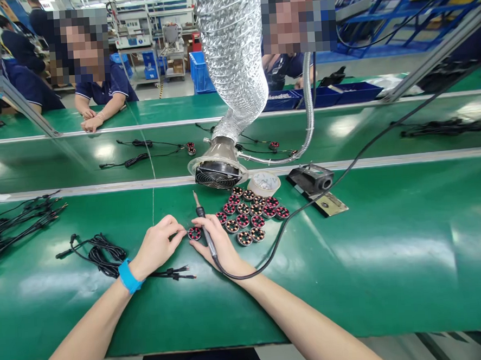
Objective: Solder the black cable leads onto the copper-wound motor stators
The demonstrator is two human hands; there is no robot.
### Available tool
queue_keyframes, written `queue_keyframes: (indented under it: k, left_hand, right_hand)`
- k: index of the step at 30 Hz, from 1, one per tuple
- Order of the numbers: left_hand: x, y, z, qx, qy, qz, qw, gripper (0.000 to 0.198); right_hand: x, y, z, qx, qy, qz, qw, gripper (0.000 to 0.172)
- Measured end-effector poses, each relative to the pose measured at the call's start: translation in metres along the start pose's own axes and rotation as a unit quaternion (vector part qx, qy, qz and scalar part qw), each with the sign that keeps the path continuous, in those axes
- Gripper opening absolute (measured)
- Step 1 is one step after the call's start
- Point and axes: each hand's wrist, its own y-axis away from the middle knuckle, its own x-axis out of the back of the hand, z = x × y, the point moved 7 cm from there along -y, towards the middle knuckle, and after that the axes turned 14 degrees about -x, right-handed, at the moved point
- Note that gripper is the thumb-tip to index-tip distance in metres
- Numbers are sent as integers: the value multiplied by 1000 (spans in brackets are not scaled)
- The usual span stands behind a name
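Note:
A small round coil part (194, 234), dark with red segments, lies on the green bench between my hands. My left hand (159, 244), with a blue band at the wrist, is closed in a pinch; a thin wire (185, 231) appears to run from its fingertips to that part. A soldering iron (206, 233) rests in my right hand (221, 245), its tip pointing up and away from me. The thumb and fingers of this hand are around the coil part's right side. Several similar round parts (243, 220) sit just beyond, in red and copper tones.
Above hangs a foil exhaust duct (231, 55) with a fan hood (217, 170). A tape roll (264, 184) and iron stand (312, 181) are behind the parts. Black cables (102, 253) lie at left. The iron's cord (284, 231) crosses rightward. Co-workers (104, 90) sit opposite.

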Motion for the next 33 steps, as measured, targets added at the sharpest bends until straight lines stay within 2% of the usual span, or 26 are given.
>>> queue_keyframes:
  k: [2,6,9,11,14,17,20,23,28,31,33]
  left_hand:
    - [-3,-1,3,13,7,3,1000,21]
    - [-11,-1,1,81,78,26,993,25]
    - [-8,-2,-2,100,78,30,991,28]
    - [-1,-2,-4,89,45,43,994,29]
    - [7,-4,-4,33,0,63,997,27]
    - [1,-6,-5,-14,-20,30,999,26]
    - [-3,-7,-7,-12,-40,-3,999,23]
    - [-6,-7,-8,29,-22,-6,999,24]
    - [-20,-2,-19,135,138,14,981,28]
    - [-18,2,-26,177,183,38,966,32]
    - [-15,5,-29,197,183,30,963,37]
  right_hand:
    - [-1,0,1,-3,-2,0,1000,51]
    - [-2,-1,2,-3,2,4,1000,49]
    - [-1,-1,1,-4,4,7,1000,51]
    - [0,-1,1,-3,2,4,1000,52]
    - [-1,-1,1,-1,2,-1,1000,52]
    - [-2,-1,3,0,0,-1,1000,54]
    - [-4,0,4,-3,-4,0,1000,53]
    - [-4,-1,4,-6,-11,-1,1000,51]
    - [-3,-4,2,-19,-19,3,1000,48]
    - [-2,-5,2,-30,-23,8,999,48]
    - [-2,-5,3,-35,-30,7,999,48]
